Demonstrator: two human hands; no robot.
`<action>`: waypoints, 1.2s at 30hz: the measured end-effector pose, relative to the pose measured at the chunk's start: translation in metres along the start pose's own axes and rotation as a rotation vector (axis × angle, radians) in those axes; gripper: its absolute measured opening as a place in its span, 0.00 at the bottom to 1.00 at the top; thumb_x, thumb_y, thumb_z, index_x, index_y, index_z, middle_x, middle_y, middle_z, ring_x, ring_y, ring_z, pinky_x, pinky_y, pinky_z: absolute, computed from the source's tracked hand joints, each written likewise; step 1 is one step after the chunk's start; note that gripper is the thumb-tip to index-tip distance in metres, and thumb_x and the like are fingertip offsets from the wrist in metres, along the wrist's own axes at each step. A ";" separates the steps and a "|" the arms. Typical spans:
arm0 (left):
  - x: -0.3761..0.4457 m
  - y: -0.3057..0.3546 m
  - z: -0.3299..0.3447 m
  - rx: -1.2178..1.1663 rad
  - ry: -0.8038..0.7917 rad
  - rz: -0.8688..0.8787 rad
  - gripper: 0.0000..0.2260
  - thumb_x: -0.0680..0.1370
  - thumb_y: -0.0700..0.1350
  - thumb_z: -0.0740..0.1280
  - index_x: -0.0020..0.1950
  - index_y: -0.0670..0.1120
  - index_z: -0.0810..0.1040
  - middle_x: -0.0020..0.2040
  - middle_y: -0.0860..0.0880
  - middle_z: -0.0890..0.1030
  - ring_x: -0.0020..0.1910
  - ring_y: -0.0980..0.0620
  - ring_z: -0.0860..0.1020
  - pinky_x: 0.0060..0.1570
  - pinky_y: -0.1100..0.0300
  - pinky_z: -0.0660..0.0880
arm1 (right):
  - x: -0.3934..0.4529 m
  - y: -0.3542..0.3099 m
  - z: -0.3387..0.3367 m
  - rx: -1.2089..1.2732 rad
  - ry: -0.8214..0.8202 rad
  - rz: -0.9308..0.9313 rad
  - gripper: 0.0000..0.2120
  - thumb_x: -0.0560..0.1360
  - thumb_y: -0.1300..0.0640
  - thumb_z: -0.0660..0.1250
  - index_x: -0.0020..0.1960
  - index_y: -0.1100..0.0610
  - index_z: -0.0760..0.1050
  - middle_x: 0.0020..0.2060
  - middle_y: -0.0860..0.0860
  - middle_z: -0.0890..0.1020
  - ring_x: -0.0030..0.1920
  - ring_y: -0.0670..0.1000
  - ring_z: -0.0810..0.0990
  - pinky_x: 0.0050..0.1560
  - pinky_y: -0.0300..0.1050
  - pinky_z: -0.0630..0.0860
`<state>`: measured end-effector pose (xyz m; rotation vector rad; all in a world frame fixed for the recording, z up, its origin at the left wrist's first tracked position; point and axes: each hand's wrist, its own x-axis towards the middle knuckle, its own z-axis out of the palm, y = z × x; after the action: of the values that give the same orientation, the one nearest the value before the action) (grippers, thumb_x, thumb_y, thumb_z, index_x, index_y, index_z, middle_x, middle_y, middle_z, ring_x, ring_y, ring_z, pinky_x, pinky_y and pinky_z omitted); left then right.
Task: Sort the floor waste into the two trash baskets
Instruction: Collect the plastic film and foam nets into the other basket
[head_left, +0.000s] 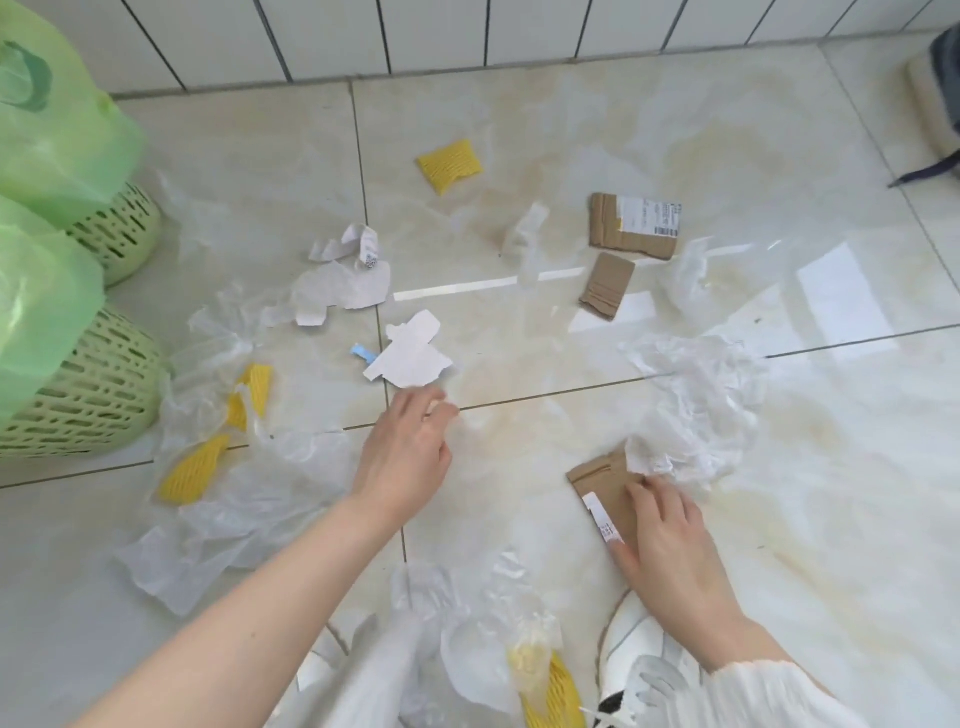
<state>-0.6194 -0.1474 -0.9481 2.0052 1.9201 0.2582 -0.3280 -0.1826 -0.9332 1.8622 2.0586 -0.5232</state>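
Observation:
Two green perforated trash baskets stand at the left, the near basket (98, 400) and the far basket (122, 228), both lined with green bags. My left hand (408, 452) reaches toward a torn white paper scrap (410, 353), fingertips just short of it, holding nothing. My right hand (660, 540) rests on a brown cardboard piece (602, 486) with a white label, fingers pinching its edge beside a crumpled clear plastic bag (696, 410). Yellow foam netting (451, 165) lies farther out.
Scattered on the tiled floor are more cardboard pieces (636, 226), torn paper (343, 283), clear plastic sheets (244, 525), and yellow foam nets (195, 470). A white shoe (631, 647) is at the bottom. The tiled wall (415, 36) borders the far side.

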 end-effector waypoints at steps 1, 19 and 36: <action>0.010 -0.001 -0.001 0.028 -0.013 -0.018 0.21 0.67 0.34 0.67 0.60 0.43 0.76 0.63 0.44 0.74 0.64 0.39 0.71 0.55 0.46 0.75 | 0.002 0.000 0.002 0.000 -0.017 -0.001 0.32 0.64 0.51 0.76 0.64 0.61 0.72 0.63 0.60 0.74 0.61 0.64 0.74 0.54 0.56 0.78; 0.011 -0.011 0.015 0.185 -0.005 0.011 0.24 0.66 0.38 0.70 0.61 0.47 0.75 0.57 0.50 0.80 0.53 0.43 0.78 0.43 0.54 0.78 | 0.026 -0.050 -0.020 0.010 -0.096 -0.267 0.36 0.66 0.49 0.45 0.73 0.58 0.55 0.73 0.58 0.58 0.75 0.60 0.56 0.75 0.50 0.56; 0.073 -0.052 -0.041 -0.369 0.047 -0.385 0.16 0.74 0.43 0.66 0.30 0.44 0.62 0.28 0.45 0.67 0.30 0.46 0.64 0.30 0.55 0.61 | 0.080 -0.061 -0.101 0.492 0.017 -0.113 0.05 0.77 0.57 0.61 0.43 0.56 0.69 0.31 0.53 0.76 0.36 0.55 0.76 0.35 0.49 0.70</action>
<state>-0.6784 -0.0689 -0.9378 1.3788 2.0593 0.5165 -0.3954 -0.0703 -0.8779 2.0070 2.1989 -1.1333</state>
